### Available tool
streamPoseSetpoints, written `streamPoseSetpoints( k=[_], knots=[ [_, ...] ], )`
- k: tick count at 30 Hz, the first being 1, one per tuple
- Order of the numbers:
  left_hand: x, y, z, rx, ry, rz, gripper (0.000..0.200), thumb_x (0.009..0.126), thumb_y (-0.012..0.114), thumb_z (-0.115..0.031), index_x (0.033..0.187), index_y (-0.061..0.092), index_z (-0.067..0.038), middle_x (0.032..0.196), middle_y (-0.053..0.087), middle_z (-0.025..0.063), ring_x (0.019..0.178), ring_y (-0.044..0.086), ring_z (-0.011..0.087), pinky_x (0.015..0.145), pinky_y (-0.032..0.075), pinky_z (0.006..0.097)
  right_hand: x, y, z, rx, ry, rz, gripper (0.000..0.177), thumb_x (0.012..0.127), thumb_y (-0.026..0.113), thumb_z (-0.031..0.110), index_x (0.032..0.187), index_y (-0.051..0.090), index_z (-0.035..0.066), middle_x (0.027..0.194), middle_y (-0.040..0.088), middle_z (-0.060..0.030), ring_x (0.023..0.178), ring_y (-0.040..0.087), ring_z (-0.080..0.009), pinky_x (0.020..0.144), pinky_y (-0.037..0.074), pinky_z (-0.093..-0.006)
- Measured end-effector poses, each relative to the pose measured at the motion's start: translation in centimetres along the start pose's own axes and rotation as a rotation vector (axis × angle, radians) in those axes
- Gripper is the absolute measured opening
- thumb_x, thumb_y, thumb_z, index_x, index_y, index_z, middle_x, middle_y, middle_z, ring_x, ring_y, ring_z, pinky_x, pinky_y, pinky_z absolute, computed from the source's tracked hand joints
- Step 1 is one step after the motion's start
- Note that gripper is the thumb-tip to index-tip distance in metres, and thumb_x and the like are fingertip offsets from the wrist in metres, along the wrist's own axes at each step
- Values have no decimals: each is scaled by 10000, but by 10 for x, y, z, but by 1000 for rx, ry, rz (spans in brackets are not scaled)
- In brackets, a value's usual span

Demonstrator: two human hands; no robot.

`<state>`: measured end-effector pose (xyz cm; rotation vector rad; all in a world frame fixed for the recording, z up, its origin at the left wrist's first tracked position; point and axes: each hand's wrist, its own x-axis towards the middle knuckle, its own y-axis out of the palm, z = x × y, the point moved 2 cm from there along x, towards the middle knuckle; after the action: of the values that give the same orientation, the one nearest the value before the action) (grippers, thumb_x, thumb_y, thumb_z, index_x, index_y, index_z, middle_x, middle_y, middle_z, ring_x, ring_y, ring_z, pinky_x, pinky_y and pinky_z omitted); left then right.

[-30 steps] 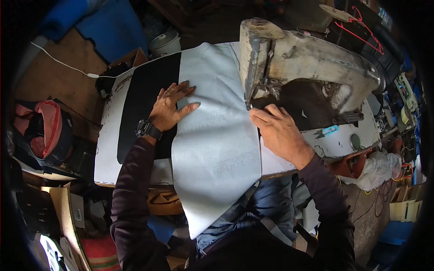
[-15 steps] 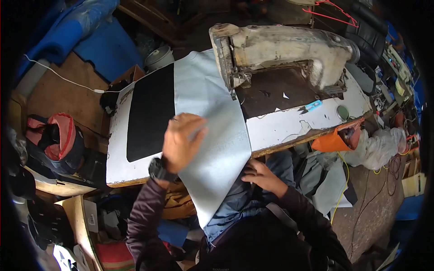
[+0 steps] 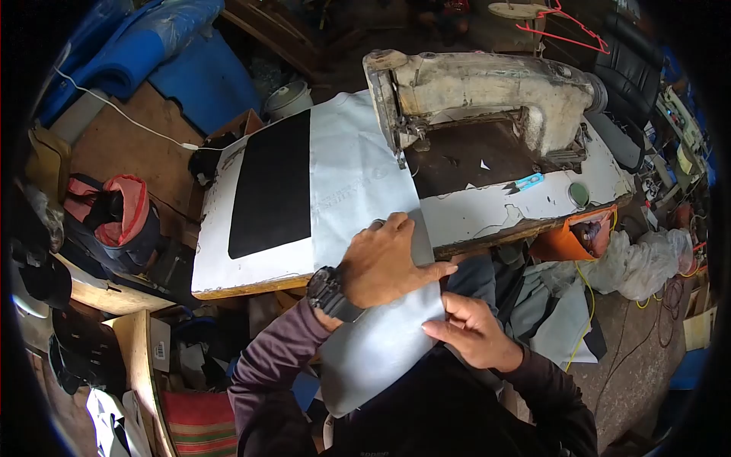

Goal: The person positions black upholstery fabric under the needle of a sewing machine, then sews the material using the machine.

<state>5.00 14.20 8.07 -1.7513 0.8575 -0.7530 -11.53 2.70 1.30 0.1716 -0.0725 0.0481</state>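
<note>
A pale grey leather-like sheet (image 3: 346, 171) with faint printing runs from beside the sewing machine's needle over the table's front edge to my lap. My left hand (image 3: 388, 263), with a black watch at its wrist, lies palm down on this sheet near the table edge, thumb stretched out to the right. Lower right, my right hand (image 3: 480, 335) pinches the sheet's right edge, thumb on top and fingers partly hidden. The old sewing machine (image 3: 487, 84) stands beyond my hands. Left of the sheet, a black piece (image 3: 272, 186) lies flat on the white tabletop (image 3: 213, 263).
Blue thread snips (image 3: 524, 183) and a small round green-topped tin (image 3: 578, 195) lie on the table's right. An orange pouch (image 3: 567, 238) hangs at its front edge. An open bag (image 3: 110, 221) stands at left; plastic bags (image 3: 640, 263) and scraps lie on the right floor.
My left hand has come down and right onto the sheet, near my right hand. My right hand has moved lower and now grips the sheet's edge. The view has shifted slightly.
</note>
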Motion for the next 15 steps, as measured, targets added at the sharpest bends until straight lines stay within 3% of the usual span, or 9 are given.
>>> streamPoseSetpoints(
  k=[1,2,4,6,7,9,11,13,15],
  knots=[
    [3,5,-4,58,-39,68,673,929,798,-487,1173,689,130,1245,694,269,1126,707,453,916,614,458,-5,-4,-7,-91,12,7,134,1060,735,148,1085,667,35,775,500,38,694,405,-22,589,350,-263],
    [2,16,-4,117,11,14,447,918,781,-317,1085,696,88,1229,683,242,1087,712,426,876,615,466,-7,-8,-9,-201,-19,42,133,1055,738,151,1085,673,39,774,519,15,684,446,-55,596,382,-276],
    [3,40,4,192,25,-27,314,894,740,-203,1051,697,66,1200,692,221,1050,716,405,871,608,472,-9,-20,-8,-424,-84,124,132,1044,743,159,1086,686,47,772,556,-31,664,527,-121,609,446,-304],
    [-2,47,6,213,73,-163,178,857,652,-23,1024,670,38,1107,695,187,995,713,390,867,596,485,-5,-36,8,-705,-396,5,126,1012,742,117,1105,701,43,833,632,-78,718,621,-228,670,524,-364],
    [-2,46,8,165,81,-226,180,864,642,-11,1037,661,37,1082,689,186,983,707,397,864,594,489,-1,-47,18,-841,-555,-58,135,996,742,96,1114,709,41,863,670,-101,745,667,-281,701,563,-394],
    [0,46,17,68,103,-346,187,879,622,14,1063,643,37,1032,677,185,960,695,411,859,590,496,9,-93,48,-1214,-474,-138,229,932,719,25,1161,721,14,1029,753,-131,931,727,-361,822,611,-455],
    [3,44,21,-16,144,-421,248,864,610,75,1108,607,33,980,640,202,886,643,428,799,538,521,32,-143,61,-1420,-434,-284,300,899,684,-10,1197,718,-2,1164,749,-162,1061,709,-377,940,598,-459],
    [10,47,25,-104,200,-533,274,852,609,101,1118,601,32,961,624,204,850,613,429,771,507,528,59,-184,68,-1660,-505,-248,322,894,653,-28,1210,713,-12,1222,727,-184,1142,683,-378,1030,561,-470],
    [9,60,26,-113,168,-470,274,872,636,85,1138,599,29,955,629,201,850,619,401,773,488,502,74,-210,59,-1751,-343,-150,338,886,637,-44,1215,709,-13,1230,718,-186,1147,680,-376,1057,543,-482]
  ],
)
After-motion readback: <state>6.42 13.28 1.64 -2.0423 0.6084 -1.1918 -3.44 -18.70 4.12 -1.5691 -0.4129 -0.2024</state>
